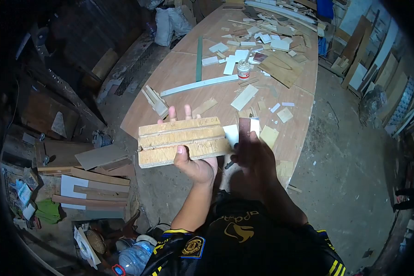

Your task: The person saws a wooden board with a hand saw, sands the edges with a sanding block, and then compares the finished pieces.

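My left hand (195, 169) grips a pale plywood block (181, 141) from below, thumb on its near edge and fingertips showing past its far edge. Two long grooves run across the block's face, and handwritten marks show at its right end. In shadow at the block's right, my right hand (258, 158) is closed around a short reddish-brown strip (244, 128), which points away from me. A small black stick-like piece (229, 164) pokes out on the left of the right hand; its other end is hidden.
A long wooden table (181, 69) stretches ahead, strewn with offcuts toward its far end. On it stand a glass jar (244, 69) and a plywood sheet (280, 70). Boards (94, 188) lie on the floor at left, near a water bottle (135, 257).
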Tool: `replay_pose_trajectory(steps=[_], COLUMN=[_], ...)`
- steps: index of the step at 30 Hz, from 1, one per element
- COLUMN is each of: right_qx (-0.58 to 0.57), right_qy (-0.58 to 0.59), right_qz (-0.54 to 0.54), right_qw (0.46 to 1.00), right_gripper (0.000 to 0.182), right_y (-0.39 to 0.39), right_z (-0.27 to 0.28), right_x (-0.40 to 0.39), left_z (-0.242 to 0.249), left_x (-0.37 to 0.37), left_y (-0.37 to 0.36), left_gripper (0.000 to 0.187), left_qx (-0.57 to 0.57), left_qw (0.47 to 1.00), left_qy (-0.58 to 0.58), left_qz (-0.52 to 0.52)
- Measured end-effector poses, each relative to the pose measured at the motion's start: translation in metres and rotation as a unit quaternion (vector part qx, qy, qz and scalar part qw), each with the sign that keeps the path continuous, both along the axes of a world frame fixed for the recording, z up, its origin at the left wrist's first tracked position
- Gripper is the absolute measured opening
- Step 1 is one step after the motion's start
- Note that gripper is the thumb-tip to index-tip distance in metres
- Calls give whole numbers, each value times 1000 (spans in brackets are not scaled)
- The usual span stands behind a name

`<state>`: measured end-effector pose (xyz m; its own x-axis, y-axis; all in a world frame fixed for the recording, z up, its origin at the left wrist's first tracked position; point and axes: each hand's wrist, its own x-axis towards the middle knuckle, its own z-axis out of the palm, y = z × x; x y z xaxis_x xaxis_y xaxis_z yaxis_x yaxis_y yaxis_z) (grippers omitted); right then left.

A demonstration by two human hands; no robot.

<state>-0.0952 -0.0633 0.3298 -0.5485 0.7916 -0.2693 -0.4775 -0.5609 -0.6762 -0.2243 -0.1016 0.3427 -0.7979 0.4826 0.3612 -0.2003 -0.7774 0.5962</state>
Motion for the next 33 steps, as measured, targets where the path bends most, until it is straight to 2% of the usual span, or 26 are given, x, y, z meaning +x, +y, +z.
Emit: replay_pose_trajectory(steps=[3,5,7,8,9,12,13,15,16,17,18,19,21,22,23,24,25,27,28,29,30,32,33], right_qx=[-97,-142,-186,-139,-93,47,48,61,60,95,132,132,154,153,192,230,229,281,284,371,454,462,469], right_qy=[72,80,87,68,50,-7,-8,-29,-30,-54,-78,-80,-142,-143,-172,-201,-203,-217,-215,-192,-165,-142,-125], right_qz=[52,43,32,47,62,100,99,74,74,65,57,58,54,53,62,71,75,114,123,121,116,121,118], right_qw=[991,986,978,987,992,994,994,995,995,992,987,986,976,976,964,949,949,928,926,901,868,867,867], right_gripper=[32,35,38,38,38,39,39,31,31,30,30,30,24,24,22,20,20,20,20,23,26,30,34], right_y=[-9,-16,-19,-18,-16,-10,-7,1,4,6,9,10,14,17,20,22,24,29,32,35,35,34,33], right_z=[0,26,34,31,27,13,9,1,-4,-10,-12,-10,0,4,8,10,8,3,0,-3,-4,-4,-4], right_x=[1,-4,-5,-4,-2,7,10,14,15,17,20,23,29,32,35,37,38,37,35,32,29,26,26], left_z=[-7,-13,-20,-25,-29,-47,-60,-85,-84,-82,-79,-77,-117,-127,-119,-114,-83,-31,-9,5,13,21,20], left_x=[-3,-5,-7,-8,-8,-5,-7,-18,-32,-39,-43,-48,-71,-95,-106,-110,-107,-86,-72,-59,-45,-26,-25], left_y=[-1,-3,-4,-6,-10,-19,-25,-42,-54,-63,-71,-79,-100,-110,-112,-114,-109,-95,-88,-81,-73,-60,-58], left_gripper=[80,84,91,101,101,114,114,113,96,96,82,68,49,49,48,49,49,57,61,65,65,65,65], left_qx=[0,8,-26,-27,-27,-75,-74,-229,-308,-310,-431,-530,-494,-549,-597,-567,-535,-462,-452,-441,-444,-499,-498], left_qw=[998,996,977,977,977,971,972,912,812,813,763,679,750,763,766,788,806,815,797,775,775,733,732], left_qy=[47,73,176,178,177,224,223,334,495,493,448,383,419,330,236,241,243,349,398,445,442,430,431], left_qz=[44,59,122,115,117,29,28,-62,-10,-12,-177,-334,-132,-87,-40,14,70,20,-33,-86,-79,-171,-172])
